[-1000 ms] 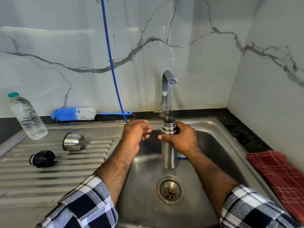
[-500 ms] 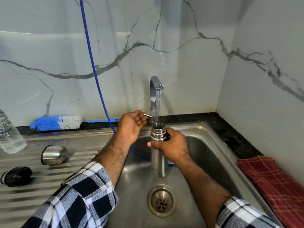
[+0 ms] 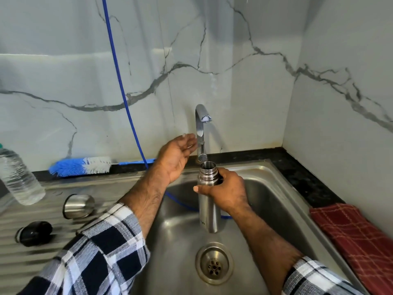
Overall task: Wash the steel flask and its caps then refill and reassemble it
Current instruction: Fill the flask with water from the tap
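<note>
My right hand (image 3: 227, 191) grips the neck of the steel flask (image 3: 207, 201), which stands upright and uncapped over the sink basin (image 3: 276, 201), below the tap spout (image 3: 203, 116). No water stream shows from the tap. My left hand (image 3: 176, 156) is open, palm up, its fingertips next to the tap's stem; whether they touch the lever is unclear. The steel outer cap (image 3: 78, 206) lies on its side on the ribbed drainboard (image 3: 25, 258). The black inner cap (image 3: 34, 232) lies in front of it, further left.
A clear plastic water bottle (image 3: 19, 177) stands at the left edge. A blue and white bottle brush (image 3: 83, 166) lies along the back ledge. A blue hose (image 3: 121, 81) hangs down the wall into the basin. A red checked cloth (image 3: 357, 239) lies on the right counter.
The water stream has stopped. My left hand rose from beside the flask to the tap's stem and opened. The flask stayed under the spout in my right hand.
</note>
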`<action>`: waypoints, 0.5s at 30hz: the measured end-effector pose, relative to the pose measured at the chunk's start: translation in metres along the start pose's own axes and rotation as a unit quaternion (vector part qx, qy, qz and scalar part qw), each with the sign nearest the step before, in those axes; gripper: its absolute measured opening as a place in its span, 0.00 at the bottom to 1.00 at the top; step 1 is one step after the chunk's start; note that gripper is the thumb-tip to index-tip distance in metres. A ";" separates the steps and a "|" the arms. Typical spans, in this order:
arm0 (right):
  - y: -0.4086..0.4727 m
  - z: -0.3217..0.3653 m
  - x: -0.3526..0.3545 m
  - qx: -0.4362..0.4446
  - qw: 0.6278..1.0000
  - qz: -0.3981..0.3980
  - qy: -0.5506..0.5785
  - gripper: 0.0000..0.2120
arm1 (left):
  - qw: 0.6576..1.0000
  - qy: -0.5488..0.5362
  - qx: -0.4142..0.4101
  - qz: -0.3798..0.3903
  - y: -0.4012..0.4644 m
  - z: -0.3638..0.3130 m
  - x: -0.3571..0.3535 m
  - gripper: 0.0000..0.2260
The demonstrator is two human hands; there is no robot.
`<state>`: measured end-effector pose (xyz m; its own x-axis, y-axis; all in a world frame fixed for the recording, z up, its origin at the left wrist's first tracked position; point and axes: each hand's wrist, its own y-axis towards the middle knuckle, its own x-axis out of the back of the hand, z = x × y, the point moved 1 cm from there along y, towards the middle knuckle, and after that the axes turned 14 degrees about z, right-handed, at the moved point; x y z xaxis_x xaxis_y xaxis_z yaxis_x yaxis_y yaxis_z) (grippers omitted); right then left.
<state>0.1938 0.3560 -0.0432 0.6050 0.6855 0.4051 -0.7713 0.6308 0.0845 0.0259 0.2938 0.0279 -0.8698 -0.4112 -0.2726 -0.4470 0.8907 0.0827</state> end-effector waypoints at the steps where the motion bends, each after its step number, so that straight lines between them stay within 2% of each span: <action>1: -0.002 0.003 0.002 0.002 1.000 -0.003 0.005 0.23 | 0.999 0.029 -0.016 -0.029 -0.010 0.005 0.004 0.11; 2: -0.004 0.007 0.002 0.006 1.000 -0.006 0.010 0.23 | 0.996 0.064 -0.029 -0.058 -0.022 0.011 0.011 0.09; 5: -0.013 0.022 0.006 0.024 1.000 -0.010 0.014 0.21 | 0.975 0.192 -0.016 -0.109 -0.065 0.030 0.028 0.14; 7: -0.018 0.038 0.010 0.044 0.999 -0.007 0.016 0.19 | 0.964 0.249 0.014 -0.091 -0.099 0.043 0.034 0.17; 10: -0.027 0.062 0.010 0.068 0.998 0.002 0.010 0.20 | 0.959 0.278 0.046 -0.027 -0.140 0.053 0.029 0.23; 13: -0.038 0.086 -0.001 0.099 0.995 0.018 -0.003 0.24 | 0.938 0.345 0.027 -0.017 -0.161 0.051 0.022 0.38; 15: -0.047 0.105 -0.013 0.120 0.992 0.034 -0.001 0.25 | 0.936 0.352 0.004 -0.020 -0.170 0.042 0.018 0.44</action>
<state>0.2015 0.2799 0.0433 0.5501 0.7225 0.4188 -0.8351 0.4789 0.2707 0.0948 0.1432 -0.0311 -0.7757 -0.4676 0.4238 -0.4832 0.8721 0.0778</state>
